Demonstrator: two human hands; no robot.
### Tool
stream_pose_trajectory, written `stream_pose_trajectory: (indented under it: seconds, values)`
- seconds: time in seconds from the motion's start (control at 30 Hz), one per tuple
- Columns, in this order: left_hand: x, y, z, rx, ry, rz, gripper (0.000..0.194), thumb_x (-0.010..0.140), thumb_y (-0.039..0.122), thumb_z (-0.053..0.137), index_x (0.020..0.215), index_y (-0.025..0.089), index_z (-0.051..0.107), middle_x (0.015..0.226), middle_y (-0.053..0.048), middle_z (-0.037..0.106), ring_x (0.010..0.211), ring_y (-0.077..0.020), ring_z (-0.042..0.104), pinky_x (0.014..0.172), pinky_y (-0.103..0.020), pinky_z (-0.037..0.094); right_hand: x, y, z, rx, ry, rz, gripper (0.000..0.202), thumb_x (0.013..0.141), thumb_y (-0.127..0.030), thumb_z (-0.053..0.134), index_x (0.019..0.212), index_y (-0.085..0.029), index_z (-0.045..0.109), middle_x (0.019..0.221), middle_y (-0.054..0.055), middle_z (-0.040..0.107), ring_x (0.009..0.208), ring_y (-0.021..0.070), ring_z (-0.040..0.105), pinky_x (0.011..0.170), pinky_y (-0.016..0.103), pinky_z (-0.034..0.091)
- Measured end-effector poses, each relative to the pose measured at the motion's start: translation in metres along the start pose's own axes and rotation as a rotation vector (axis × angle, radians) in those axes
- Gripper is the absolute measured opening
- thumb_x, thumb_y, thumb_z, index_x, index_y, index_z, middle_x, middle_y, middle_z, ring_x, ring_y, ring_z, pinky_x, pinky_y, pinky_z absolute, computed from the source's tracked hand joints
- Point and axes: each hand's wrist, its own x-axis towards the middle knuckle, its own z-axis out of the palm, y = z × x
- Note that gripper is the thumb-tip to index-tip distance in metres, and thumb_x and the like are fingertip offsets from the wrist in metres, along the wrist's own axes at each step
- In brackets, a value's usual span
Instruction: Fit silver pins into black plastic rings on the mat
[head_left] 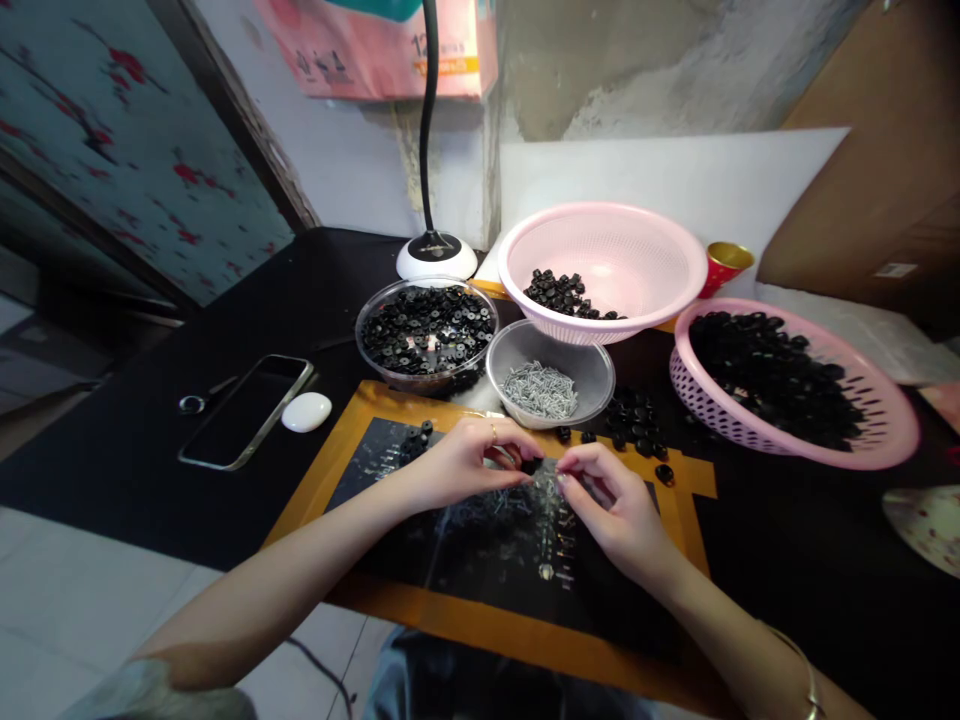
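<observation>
Over the black work mat (pixel 480 570), my left hand (pixel 476 462) is closed in a pinch on a small black part (pixel 531 466). Close beside it, my right hand (pixel 619 510) has thumb and forefinger pressed together; whatever is between those tips is too small to name. Loose silver screws (pixel 510 500) lie on the mat below my hands. A clear bowl of silver screws (pixel 541 390) stands just beyond them. Small black knob-like pieces (pixel 636 420) are scattered right of that bowl, and a few more black pieces (pixel 415 440) rest at the mat's left.
Behind stand a clear bowl of black discs (pixel 427 330), a pink basket (pixel 637 240) and a second pink basket (pixel 682 370) heaped with black pieces. A lamp base (pixel 436 258), red cup (pixel 726 268), phone (pixel 247 412) and white oval object (pixel 306 411) are also on the table.
</observation>
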Motion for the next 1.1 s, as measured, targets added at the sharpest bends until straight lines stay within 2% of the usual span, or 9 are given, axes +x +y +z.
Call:
stream_pose_trajectory:
  seconds: [0.17,0.4,0.7,0.97,1.03,1.1]
  values:
    - [0.0,0.003,0.003,-0.006,0.011,0.004,0.022,0.072,0.018,0.072,0.09,0.009,0.063,0.087,-0.007,0.064,0.075,-0.0139,0.063,0.07,-0.024,0.056,-0.001,-0.004,0.002,-0.053,-0.045,-0.047,0.01,0.087,-0.017,0.054,0.094,-0.024,0.052,0.083,-0.001,0.06,0.076,0.0126,0.06,0.07,0.023,0.047]
    - [-0.002,0.003,0.006,0.073,-0.024,0.084,0.018,0.076,0.019,0.068,0.09,0.01,0.062,0.086,-0.007,0.065,0.075,-0.014,0.065,0.071,-0.025,0.055,-0.001,-0.005,0.002,-0.156,-0.039,-0.119,0.012,0.084,-0.012,0.054,0.09,-0.022,0.051,0.079,-0.001,0.06,0.071,0.0128,0.061,0.068,0.023,0.047]
    - [-0.004,-0.002,0.016,0.386,0.028,0.262,0.015,0.078,0.012,0.064,0.092,0.013,0.059,0.085,-0.005,0.068,0.076,-0.0133,0.064,0.069,-0.021,0.05,-0.001,-0.003,0.006,-0.296,-0.028,-0.194,0.012,0.081,-0.009,0.053,0.084,-0.02,0.051,0.074,-0.001,0.057,0.064,0.0117,0.056,0.062,0.022,0.045]
    - [-0.003,-0.002,0.018,0.346,0.051,0.277,0.01,0.08,0.015,0.063,0.089,0.013,0.06,0.084,-0.006,0.067,0.076,-0.0142,0.063,0.069,-0.024,0.051,-0.002,-0.004,0.007,-0.265,-0.055,-0.158,0.011,0.084,-0.011,0.051,0.089,-0.02,0.051,0.078,0.0,0.059,0.069,0.0133,0.059,0.067,0.024,0.046]
    - [-0.002,-0.001,0.018,0.242,0.052,0.221,0.012,0.078,0.015,0.064,0.089,0.012,0.06,0.084,-0.006,0.066,0.077,-0.0145,0.063,0.071,-0.025,0.052,-0.001,-0.007,0.004,-0.25,-0.044,-0.147,0.01,0.085,-0.014,0.052,0.093,-0.02,0.051,0.079,0.0,0.06,0.069,0.0136,0.06,0.066,0.024,0.047]
    - [0.0,0.0,0.018,0.089,0.064,0.143,0.012,0.077,0.016,0.066,0.087,0.011,0.06,0.085,-0.007,0.064,0.078,-0.0148,0.064,0.072,-0.025,0.054,0.003,-0.009,-0.005,-0.257,0.024,-0.123,0.009,0.086,-0.019,0.053,0.096,-0.021,0.052,0.078,0.0,0.061,0.068,0.0139,0.06,0.063,0.024,0.047]
